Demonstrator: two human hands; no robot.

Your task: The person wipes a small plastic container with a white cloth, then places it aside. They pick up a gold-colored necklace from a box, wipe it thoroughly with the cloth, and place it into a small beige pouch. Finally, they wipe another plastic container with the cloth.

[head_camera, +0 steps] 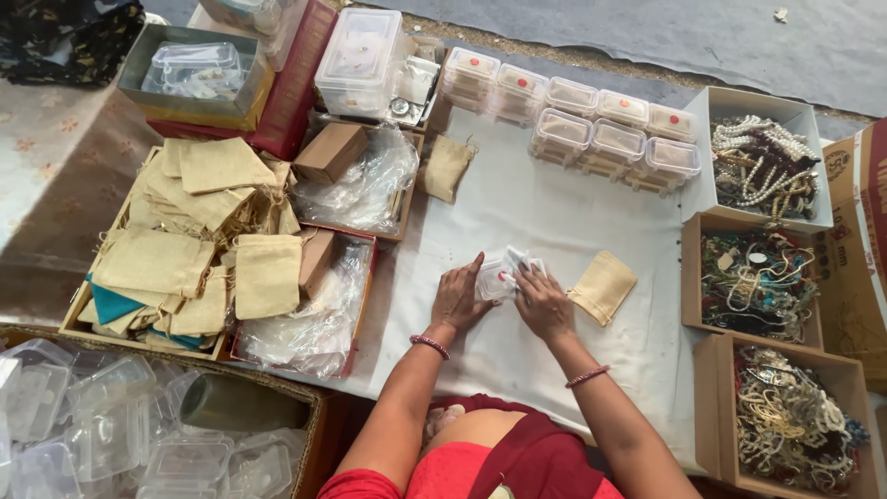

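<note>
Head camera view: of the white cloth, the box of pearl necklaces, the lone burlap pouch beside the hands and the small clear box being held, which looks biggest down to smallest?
1. White cloth
2. Box of pearl necklaces
3. Burlap pouch
4. Clear box, partly hidden between the left hand and right hand

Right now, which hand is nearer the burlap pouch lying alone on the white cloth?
Right. The right hand is just left of the burlap pouch, on the small clear box. The left hand is farther away, on the box's other side.
</note>
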